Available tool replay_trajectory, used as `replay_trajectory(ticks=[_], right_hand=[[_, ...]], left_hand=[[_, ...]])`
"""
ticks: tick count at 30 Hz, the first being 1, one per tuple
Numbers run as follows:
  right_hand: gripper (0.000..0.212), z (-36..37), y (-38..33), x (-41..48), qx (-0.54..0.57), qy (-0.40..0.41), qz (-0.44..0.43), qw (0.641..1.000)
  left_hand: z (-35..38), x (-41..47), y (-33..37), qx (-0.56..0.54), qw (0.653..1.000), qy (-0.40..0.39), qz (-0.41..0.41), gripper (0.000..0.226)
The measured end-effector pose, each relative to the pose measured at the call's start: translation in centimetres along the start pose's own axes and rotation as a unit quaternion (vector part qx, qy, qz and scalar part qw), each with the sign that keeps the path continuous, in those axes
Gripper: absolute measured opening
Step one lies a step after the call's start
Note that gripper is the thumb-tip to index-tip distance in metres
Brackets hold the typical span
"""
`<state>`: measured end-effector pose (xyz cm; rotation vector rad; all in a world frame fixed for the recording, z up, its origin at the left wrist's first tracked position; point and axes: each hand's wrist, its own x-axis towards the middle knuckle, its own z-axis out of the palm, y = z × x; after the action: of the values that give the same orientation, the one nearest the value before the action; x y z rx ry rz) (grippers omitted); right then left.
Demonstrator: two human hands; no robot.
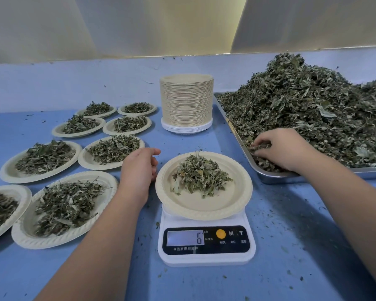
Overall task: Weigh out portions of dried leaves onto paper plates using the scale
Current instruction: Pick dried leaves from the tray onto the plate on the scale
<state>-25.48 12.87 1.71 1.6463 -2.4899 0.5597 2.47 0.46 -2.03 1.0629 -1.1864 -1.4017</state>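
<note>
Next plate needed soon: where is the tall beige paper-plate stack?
Head view, centre back: the tall beige paper-plate stack stands just left of the steel tray of dried leaves, beyond the white digital scale.

left hand [139, 168]: bare, centre left of the frame
right hand [284, 148]: bare, centre right of the frame
left forearm [100, 235]: bare along all its visible length, lower left
right forearm [352, 203]: bare along all its visible length, lower right
</note>
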Motion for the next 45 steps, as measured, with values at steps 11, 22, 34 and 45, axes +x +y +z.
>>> replay_trajectory(ticks=[11, 22, 34, 45], right_hand=[[0.027, -0.5, 0.1, 0.1, 0.077, 0.075, 0.028, 0.994], [0.025, -2.1, -2.0, -0.4, 0.142, 0.113, 0.009, 0.983], [0.008, -3.2, -10.1, -3.6, 0.167, -0.003, -0.192, 0.967], [0.011, -3.4, -10.3, -3.8, 0.165, -0.080, -0.203, 0.962]], left_hand=[[0.0, -0.2, 0.0, 0.004, 1.000, -0.003, 0.001, 0.014], [0.0, 0.1, -0.1, 0.001, 1.000, -0.002, -0.003, 0.014], [-0.1, 0.0, 0.0, 0.006, 1.000, -0.002, -0.002, 0.014], [0.1, 0.0, -0.1, 0.001, 1.000, -0.004, 0.001, 0.013]])
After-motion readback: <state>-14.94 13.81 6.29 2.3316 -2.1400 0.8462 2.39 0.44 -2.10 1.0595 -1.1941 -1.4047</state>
